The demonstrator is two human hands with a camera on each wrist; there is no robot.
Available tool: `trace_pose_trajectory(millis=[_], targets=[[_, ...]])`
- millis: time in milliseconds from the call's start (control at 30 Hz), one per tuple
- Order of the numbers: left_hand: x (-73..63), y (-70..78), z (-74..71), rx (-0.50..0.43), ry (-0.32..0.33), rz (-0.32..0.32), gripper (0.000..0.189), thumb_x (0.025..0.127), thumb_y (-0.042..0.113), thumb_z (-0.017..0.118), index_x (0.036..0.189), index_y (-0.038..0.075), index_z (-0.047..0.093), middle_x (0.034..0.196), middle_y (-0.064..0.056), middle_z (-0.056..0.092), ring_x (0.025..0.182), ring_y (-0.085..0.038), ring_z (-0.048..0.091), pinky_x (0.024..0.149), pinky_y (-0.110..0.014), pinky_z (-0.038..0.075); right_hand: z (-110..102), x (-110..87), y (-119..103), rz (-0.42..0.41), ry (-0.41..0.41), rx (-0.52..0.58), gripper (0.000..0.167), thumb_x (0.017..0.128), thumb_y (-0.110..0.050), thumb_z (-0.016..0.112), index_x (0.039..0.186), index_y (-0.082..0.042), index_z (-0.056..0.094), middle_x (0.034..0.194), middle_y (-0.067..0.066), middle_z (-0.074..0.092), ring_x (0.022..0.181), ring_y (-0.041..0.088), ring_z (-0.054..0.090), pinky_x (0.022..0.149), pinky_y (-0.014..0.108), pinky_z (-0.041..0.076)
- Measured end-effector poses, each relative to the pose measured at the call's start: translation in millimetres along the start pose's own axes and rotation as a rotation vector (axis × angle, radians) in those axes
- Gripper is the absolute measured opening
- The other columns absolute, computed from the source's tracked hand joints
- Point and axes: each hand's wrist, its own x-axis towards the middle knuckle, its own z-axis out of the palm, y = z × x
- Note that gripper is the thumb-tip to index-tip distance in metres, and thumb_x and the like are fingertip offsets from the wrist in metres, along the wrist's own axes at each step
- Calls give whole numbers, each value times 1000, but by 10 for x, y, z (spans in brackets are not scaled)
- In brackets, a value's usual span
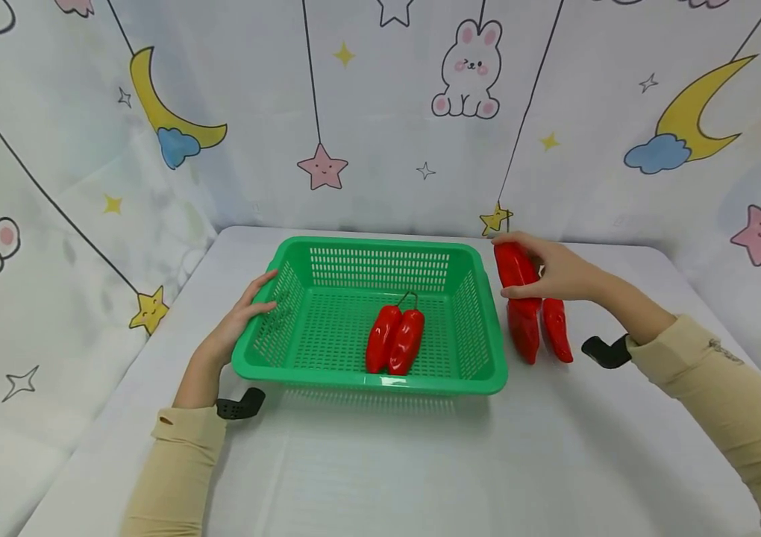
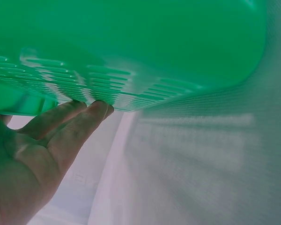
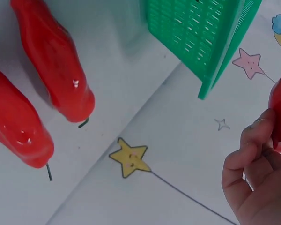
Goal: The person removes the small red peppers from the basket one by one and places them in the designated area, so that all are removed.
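Observation:
A green plastic basket [image 1: 367,382] stands on the table with two red peppers [image 1: 395,339] side by side in its right half. My left hand [image 1: 236,324] holds the basket's left side, thumb over the rim; in the left wrist view its fingers [image 2: 79,124] lie beneath the rim against the slotted wall. To the right of the basket, my right hand [image 1: 558,272] grips a red pepper [image 1: 513,265] between thumb and fingers, raised above the table. Two more red peppers, one [image 3: 58,61] nearer the basket and another [image 3: 18,122] farther out, lie below it.
The white table [image 1: 367,470] reaches back to a cloth backdrop [image 1: 380,89] printed with moons, stars and a rabbit. Black wrist devices [image 1: 605,352] sit at both sleeve cuffs.

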Motion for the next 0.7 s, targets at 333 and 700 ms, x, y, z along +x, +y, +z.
trace_pose_trajectory(millis=[333, 700], targets=[[1, -9, 2, -3, -4, -5, 59, 98, 24, 39, 148, 25, 8, 151, 1, -8, 130, -34, 14, 94, -47, 29, -54, -101, 120, 11, 13, -20, 73, 74, -22, 75, 135, -19, 35, 111, 11, 50, 95, 29, 51, 64, 37, 52], [1, -7, -6, 6, -5, -2, 58, 98, 24, 38, 148, 27, 9, 151, 1, -9, 131, -34, 13, 94, -47, 29, -120, -253, 235, 59, 36, -57, 79, 71, -22, 77, 136, -18, 33, 115, 13, 48, 95, 31, 50, 62, 37, 52]])
